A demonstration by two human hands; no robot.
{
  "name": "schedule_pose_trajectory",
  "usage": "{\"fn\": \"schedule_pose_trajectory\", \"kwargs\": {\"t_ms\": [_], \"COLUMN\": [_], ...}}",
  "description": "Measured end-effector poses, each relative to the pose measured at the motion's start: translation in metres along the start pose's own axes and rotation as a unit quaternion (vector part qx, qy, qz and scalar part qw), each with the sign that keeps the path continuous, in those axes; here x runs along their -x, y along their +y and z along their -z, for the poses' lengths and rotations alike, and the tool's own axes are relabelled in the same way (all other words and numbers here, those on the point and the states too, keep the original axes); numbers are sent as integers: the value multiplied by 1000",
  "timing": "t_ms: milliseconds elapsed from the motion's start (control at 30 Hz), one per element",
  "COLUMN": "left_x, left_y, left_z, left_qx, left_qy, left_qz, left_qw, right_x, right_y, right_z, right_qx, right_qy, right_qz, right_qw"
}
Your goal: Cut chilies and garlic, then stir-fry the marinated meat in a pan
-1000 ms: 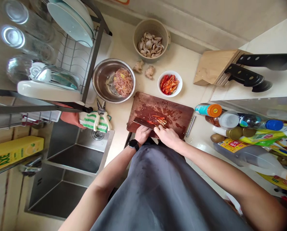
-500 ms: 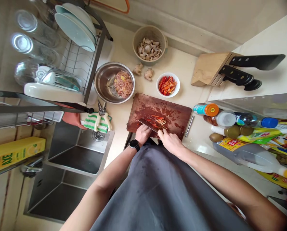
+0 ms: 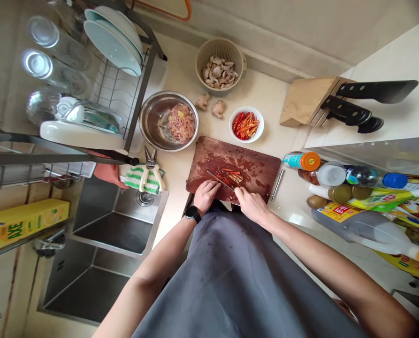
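Observation:
Red and orange chili strips [image 3: 231, 177] lie in a small heap on a dark, stained wooden cutting board [image 3: 209, 159]. My right hand [image 3: 252, 206] is shut on a kitchen knife [image 3: 221, 180], whose handle it hides and whose thin blade stands over the strips. My left hand [image 3: 206, 196], with a black watch [image 3: 194, 214] on its wrist, rests at the board's near edge. Its curled fingertips press against the strips. A white bowl [image 3: 246, 124] of cut red chili sits just beyond the board.
A steel bowl [image 3: 169, 121] holds raw sliced meat, with ginger pieces [image 3: 211, 104] and a beige colander [image 3: 219, 65] of pale pieces behind. To the left are a dish rack [image 3: 125, 94] and steel sink [image 3: 112, 230]; a knife block [image 3: 306, 101] and bottles [image 3: 336, 188] stand right.
The knife blade has turned from showing its flat side to nearly edge-on over the strips. My right hand has shifted slightly right, and the view has tilted a little.

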State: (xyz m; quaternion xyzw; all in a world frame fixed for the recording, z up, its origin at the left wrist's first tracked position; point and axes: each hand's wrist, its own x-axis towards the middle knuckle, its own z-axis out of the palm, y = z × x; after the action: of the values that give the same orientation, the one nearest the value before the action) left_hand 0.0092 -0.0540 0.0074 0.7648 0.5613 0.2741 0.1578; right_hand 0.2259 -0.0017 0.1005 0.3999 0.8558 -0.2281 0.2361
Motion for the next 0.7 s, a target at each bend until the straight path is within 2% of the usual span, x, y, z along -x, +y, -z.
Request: {"fn": "schedule_pose_trajectory", "kwargs": {"t_ms": [200,367,567,700], "left_x": [-1,-1,-5,-8], "left_y": [-6,-11,-6,5], "left_z": [3,4,4,3], "left_qx": [1,3,25,21], "left_qy": [-12,-14,-14,5], "left_qz": [-15,-33,-5,40], "left_qw": [1000,999,1000,999], "right_x": [6,-4,-26,-15], "right_y": [-9,-12,-12,-13], "right_z": [14,26,28,24], "right_qx": [56,48,15,10], "right_qy": [-27,-44,-41,-42], "right_qz": [19,22,53,9], "right_qw": [998,998,998,999]}}
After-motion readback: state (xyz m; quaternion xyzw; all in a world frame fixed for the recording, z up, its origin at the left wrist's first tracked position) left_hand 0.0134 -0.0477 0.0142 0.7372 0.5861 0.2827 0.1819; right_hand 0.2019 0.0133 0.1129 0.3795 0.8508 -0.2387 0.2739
